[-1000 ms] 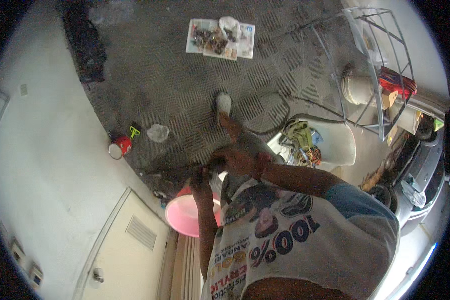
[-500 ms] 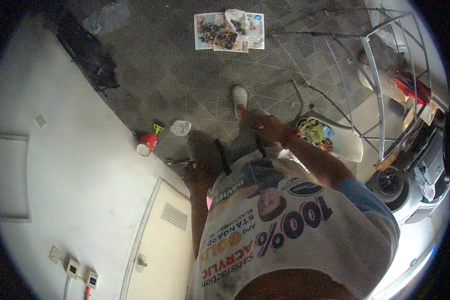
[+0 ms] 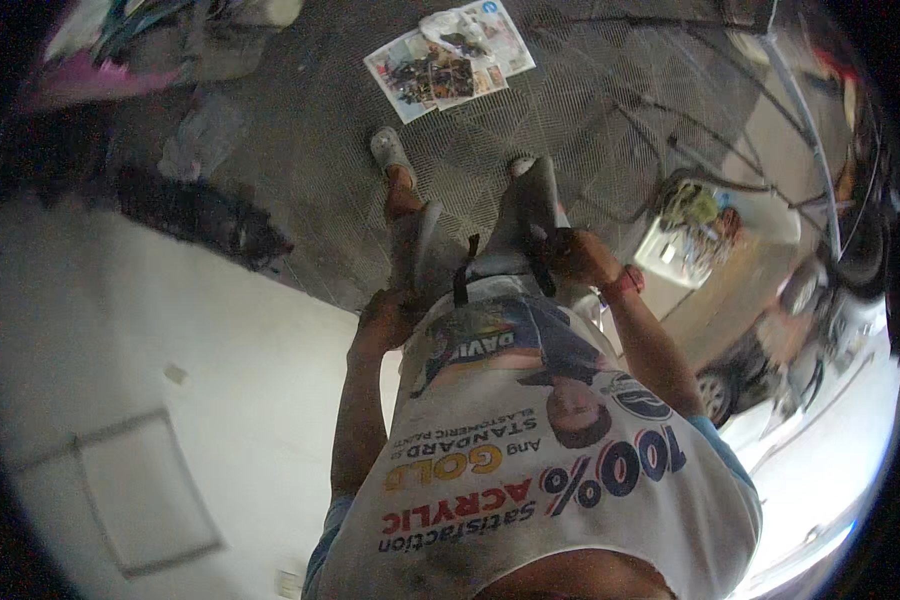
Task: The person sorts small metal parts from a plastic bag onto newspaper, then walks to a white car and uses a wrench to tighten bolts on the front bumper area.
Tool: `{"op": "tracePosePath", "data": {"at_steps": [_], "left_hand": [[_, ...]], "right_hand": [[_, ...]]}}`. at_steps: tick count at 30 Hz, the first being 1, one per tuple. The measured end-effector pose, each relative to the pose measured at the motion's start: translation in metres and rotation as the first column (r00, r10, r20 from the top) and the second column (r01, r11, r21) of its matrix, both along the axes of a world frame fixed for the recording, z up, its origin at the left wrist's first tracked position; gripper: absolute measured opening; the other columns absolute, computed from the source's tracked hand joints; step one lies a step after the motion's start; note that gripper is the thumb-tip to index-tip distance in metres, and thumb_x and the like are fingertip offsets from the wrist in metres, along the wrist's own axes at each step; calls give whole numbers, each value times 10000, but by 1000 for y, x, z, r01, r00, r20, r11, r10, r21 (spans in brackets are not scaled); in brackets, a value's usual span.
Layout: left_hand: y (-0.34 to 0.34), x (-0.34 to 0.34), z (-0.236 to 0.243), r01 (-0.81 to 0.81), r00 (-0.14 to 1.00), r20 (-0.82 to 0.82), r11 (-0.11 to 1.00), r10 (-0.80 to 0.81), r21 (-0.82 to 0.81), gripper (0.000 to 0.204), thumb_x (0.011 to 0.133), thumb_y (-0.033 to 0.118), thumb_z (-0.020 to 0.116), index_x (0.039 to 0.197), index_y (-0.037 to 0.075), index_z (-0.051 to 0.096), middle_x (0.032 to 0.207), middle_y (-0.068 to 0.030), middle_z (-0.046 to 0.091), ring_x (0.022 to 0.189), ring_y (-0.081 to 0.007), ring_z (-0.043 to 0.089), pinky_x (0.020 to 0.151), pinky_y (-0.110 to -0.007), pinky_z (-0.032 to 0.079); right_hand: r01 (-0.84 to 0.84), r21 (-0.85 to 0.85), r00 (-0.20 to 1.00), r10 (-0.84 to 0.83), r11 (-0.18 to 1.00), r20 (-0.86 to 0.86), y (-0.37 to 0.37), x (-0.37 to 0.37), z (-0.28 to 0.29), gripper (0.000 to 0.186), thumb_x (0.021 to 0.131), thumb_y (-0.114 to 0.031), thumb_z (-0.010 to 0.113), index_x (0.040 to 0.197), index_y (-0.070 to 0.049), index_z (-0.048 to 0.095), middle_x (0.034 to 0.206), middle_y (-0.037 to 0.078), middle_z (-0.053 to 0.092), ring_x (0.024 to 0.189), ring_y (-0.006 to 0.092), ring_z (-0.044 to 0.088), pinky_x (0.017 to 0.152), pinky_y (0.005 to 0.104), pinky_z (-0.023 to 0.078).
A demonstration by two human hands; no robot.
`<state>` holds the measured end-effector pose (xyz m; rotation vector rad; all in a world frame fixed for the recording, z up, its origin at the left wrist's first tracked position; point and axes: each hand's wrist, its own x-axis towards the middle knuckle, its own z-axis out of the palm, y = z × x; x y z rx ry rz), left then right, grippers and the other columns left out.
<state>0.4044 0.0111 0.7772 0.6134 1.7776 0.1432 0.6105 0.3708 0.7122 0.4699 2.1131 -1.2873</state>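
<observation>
My right hand (image 3: 576, 257), with a red band at its wrist, is closed at the right thigh of my grey trousers (image 3: 510, 255). Its fingers are curled against the cloth there. Down at my left hip, my left hand (image 3: 388, 316) touches the side of the trousers; its fingers are dark and blurred. Beyond my feet, sheets of newspaper (image 3: 518, 58) lie on the patterned floor. On them are a crumpled white plastic bag (image 3: 450, 30) and a heap of small dark pieces (image 3: 425, 75) too fine to make out.
A white tub (image 3: 670, 255) with green cloth and tangled items stands to the right, beside a metal-tube frame (image 3: 805, 120). A dark long object (image 3: 205, 215) lies along the white wall (image 3: 260, 370) on the left. A clear plastic bag (image 3: 205, 135) is near it.
My view has turned and moved forward; the red bucket and the door have left it. Both feet now show near the newspaper. My right hand has drawn back against my thigh.
</observation>
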Motion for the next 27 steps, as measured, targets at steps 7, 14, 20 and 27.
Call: {"op": "tracePosePath", "data": {"at_steps": [7, 14, 20, 27], "left_hand": [[-13, -159, 0, 293, 851, 499, 936, -163, -194, 337, 989, 352, 584, 1190, 97, 676, 1077, -204, 718, 999, -365, 710, 884, -474, 551], [-29, -187, -74, 555, 648, 661, 829, -378, -69, 438, 957, 480, 583, 1148, 102, 698, 1112, -186, 708, 998, -368, 696, 928, -492, 530], [37, -217, -243, 377, 910, 183, 926, -372, 12, 473, 928, 437, 665, 1291, 135, 635, 1186, -224, 663, 1089, -398, 653, 958, -484, 508], [156, -283, -390, 433, 715, -696, 822, -63, 370, 395, 931, 324, 696, 1278, 144, 637, 1148, -144, 691, 1050, -362, 654, 910, -462, 508]], "right_hand": [[666, -303, 731, -515, 682, 448, -133, 29, 51, 159, 933, -44, 638, 1073, 20, 680, 954, 63, 736, 843, 161, 697, 765, 319, 558], [428, -176, 826, -305, 887, 474, -144, -51, -3, 223, 904, -165, 720, 1073, -21, 697, 979, 184, 734, 936, 330, 724, 843, 408, 561], [914, -104, 406, -873, 392, 270, -130, -115, -291, 296, 938, -121, 704, 1168, 54, 642, 1075, 146, 721, 941, 233, 714, 872, 347, 559], [953, -277, 192, -954, 125, 231, -179, -194, -541, 248, 933, -94, 715, 1141, 30, 663, 989, 91, 723, 840, 146, 677, 776, 286, 552]]}}
